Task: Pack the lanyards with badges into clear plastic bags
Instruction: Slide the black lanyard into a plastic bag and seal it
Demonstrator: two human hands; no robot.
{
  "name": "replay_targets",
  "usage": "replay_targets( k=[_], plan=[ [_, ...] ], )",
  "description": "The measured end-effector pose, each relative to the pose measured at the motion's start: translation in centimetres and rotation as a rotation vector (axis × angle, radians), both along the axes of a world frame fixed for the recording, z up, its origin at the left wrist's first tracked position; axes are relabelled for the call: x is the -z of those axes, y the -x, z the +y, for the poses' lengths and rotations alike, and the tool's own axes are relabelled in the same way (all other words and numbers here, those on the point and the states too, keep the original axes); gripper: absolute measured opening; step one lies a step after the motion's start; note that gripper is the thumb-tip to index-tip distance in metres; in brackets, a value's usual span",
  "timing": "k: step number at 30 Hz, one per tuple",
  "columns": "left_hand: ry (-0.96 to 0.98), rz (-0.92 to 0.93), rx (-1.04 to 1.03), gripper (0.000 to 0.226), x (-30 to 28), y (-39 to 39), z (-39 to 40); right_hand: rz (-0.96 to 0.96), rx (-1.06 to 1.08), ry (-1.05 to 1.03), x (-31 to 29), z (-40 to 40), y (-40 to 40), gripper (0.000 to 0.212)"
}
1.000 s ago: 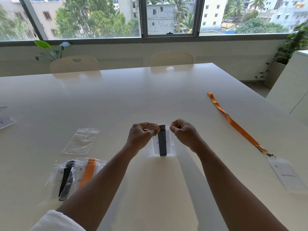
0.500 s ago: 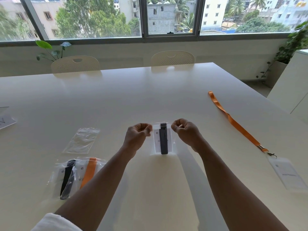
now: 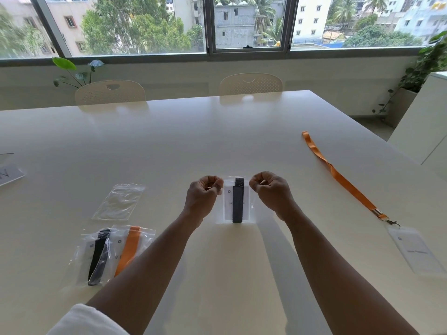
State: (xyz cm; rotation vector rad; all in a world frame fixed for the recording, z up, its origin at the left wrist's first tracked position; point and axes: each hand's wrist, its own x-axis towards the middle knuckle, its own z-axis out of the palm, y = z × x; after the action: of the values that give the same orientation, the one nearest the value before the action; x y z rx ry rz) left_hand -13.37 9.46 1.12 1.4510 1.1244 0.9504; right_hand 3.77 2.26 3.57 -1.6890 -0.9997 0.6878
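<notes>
A clear plastic bag (image 3: 242,209) holding a white badge and a folded dark lanyard lies flat on the white table (image 3: 169,146) in front of me. My left hand (image 3: 202,193) pinches the bag's top left corner, fingers curled. My right hand (image 3: 272,189) pinches the top right corner the same way. An empty clear bag (image 3: 118,201) lies to the left. Nearer me on the left are packed bags (image 3: 113,252) with black and orange lanyards. A loose orange lanyard (image 3: 338,175) with its badge (image 3: 416,250) stretches along the right side.
A white card (image 3: 8,176) sits at the table's left edge. Two cream chairs (image 3: 250,84) stand at the far side under the window. A white cabinet (image 3: 425,122) and a potted plant (image 3: 420,66) are to the right.
Both hands have slid apart along the bag's top edge, from the middle by the lanyard out to the two corners. The bag has stayed flat on the table.
</notes>
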Motion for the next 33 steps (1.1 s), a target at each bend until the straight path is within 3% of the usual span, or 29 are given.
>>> replay_targets(
  k=[6,9,14,24,33],
  plan=[
    [0.083,-0.151,-0.002,0.015,0.6,-0.2,-0.9,0.147,-0.016,-0.022,0.6,-0.3,0.0,0.014],
    [0.131,-0.175,-0.006,0.026,1.1,-0.6,-1.3,0.244,-0.035,-0.054,1.3,-0.3,0.5,0.013],
    [0.115,-0.196,-0.044,0.023,1.3,-1.3,-1.9,0.298,-0.020,-0.062,1.8,-0.2,1.1,0.016],
    [-0.132,0.057,-0.306,0.013,2.2,-2.1,-3.2,0.162,-0.015,-0.080,3.1,-0.5,2.2,0.017],
    [-0.183,0.186,-0.465,0.017,2.2,0.7,-4.2,0.111,-0.099,-0.096,3.9,-0.6,4.7,0.016]
  ],
)
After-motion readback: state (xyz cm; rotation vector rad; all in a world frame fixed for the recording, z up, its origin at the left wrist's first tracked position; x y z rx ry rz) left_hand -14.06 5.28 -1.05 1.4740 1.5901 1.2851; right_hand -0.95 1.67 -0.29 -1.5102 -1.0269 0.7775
